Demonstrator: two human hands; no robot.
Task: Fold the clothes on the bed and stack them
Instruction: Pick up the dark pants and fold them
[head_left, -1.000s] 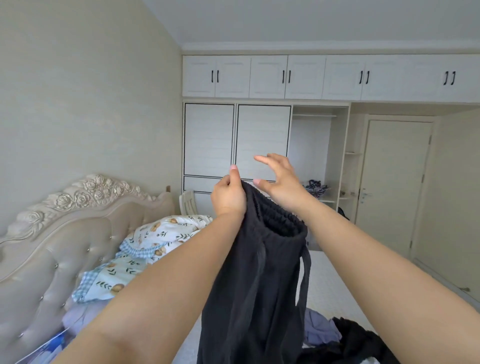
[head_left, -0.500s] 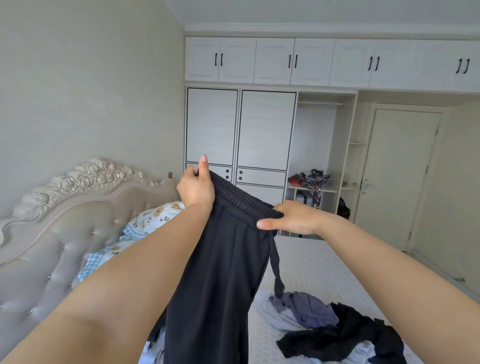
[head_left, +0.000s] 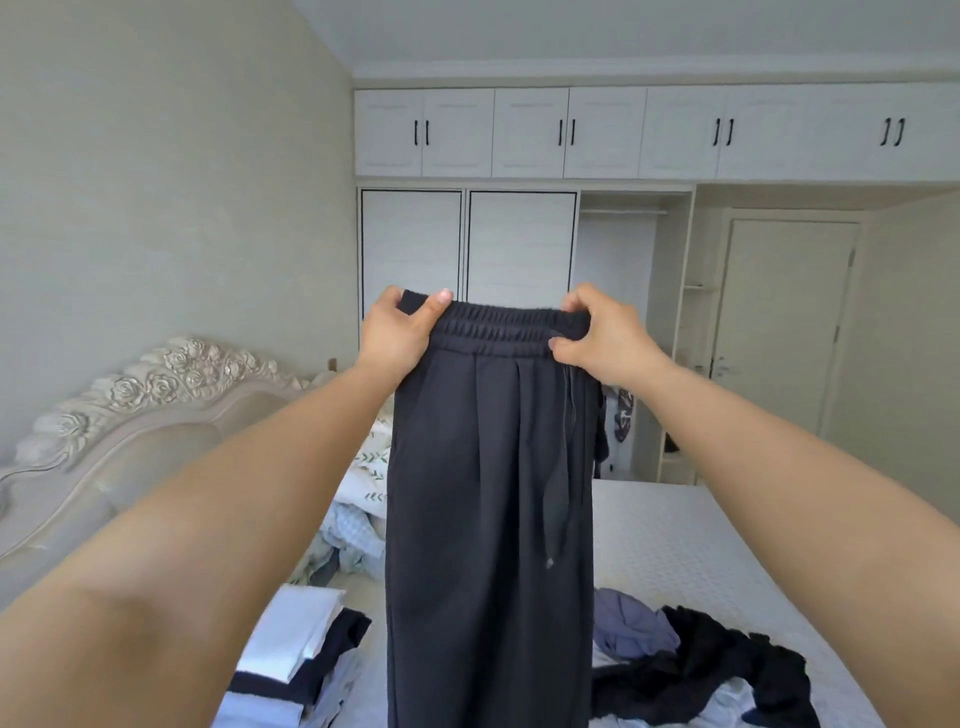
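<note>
Dark grey drawstring trousers (head_left: 488, 493) hang in the air in front of me, waistband up and stretched level. My left hand (head_left: 397, 332) pinches the waistband's left end. At the right end my right hand (head_left: 605, 332) grips the same elastic band. The legs drop straight down past the bottom of the view, and a drawstring dangles on the right side. Below on the bed (head_left: 675, 525), a stack of folded white and dark clothes (head_left: 301, 649) lies at the lower left. A loose heap of black and lilac clothes (head_left: 696, 660) lies at the lower right.
A padded headboard (head_left: 130, 431) with carved roses runs along the left, with patterned pillows and bedding (head_left: 363, 499) beside it. White wardrobes (head_left: 519, 244) fill the far wall, with an open shelf section holding clothes. A closed door (head_left: 779, 332) stands at the right.
Both hands spread apart along the waistband and pulled it flat and level. My right hand went from touching to gripping. The view tilted down, showing the folded stack.
</note>
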